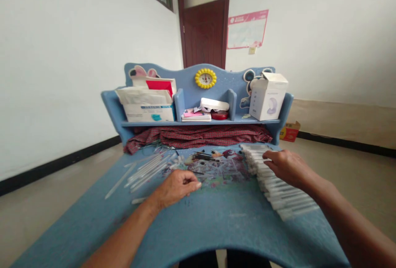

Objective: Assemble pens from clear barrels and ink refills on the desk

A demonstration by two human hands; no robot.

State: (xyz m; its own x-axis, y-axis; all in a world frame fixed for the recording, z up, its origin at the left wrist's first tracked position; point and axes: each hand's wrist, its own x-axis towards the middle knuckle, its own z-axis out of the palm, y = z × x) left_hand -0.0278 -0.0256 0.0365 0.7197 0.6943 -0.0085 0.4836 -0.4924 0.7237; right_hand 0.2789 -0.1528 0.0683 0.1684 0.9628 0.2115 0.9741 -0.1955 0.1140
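Observation:
My left hand [177, 184] is above the middle of the blue desk, its fingers curled in and the thumb laid along them. Whatever it may hold is hidden. On the right, my right hand [284, 165] is over a long row of slim, clear, pen-like sticks [272, 189], with thumb and fingertips pinched together; I cannot make out anything between them. Several similar loose clear sticks [148, 171] lie to the left, one of them [139, 200] close to my left wrist. Small dark thin pieces [206, 156] are scattered at the middle back.
A blue shelf [198, 123] stands along the desk's back, with an open carton [148, 111], a red round tin [219, 115] and a white box [268, 97] on it. Checked cloth [198, 136] is tucked beneath. The desk's front edge [213, 249] curves inward.

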